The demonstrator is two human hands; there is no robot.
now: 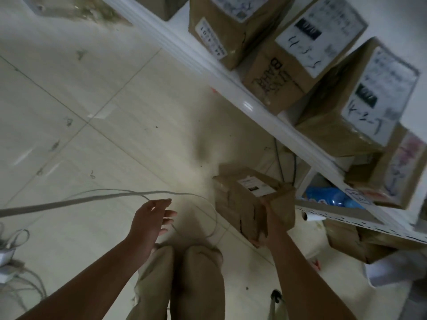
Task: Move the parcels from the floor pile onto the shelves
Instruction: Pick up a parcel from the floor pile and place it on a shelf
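My right hand (268, 225) grips a brown cardboard parcel (245, 202) with a white label on top, held above the floor beside the white shelf unit (254, 105). My left hand (151, 218) hangs free over the tiled floor with its fingers spread and relaxed, holding nothing. Several labelled brown parcels (307, 56) stand in a row on the upper shelf. Another brown parcel (351, 241) lies low down under the lower shelf edge.
A grey cable (92, 198) runs across the floor from the left and loops in front of my legs (184, 278). More cables and a white device (9, 257) lie at the left edge. A blue bag (330, 198) sits on the lower shelf.
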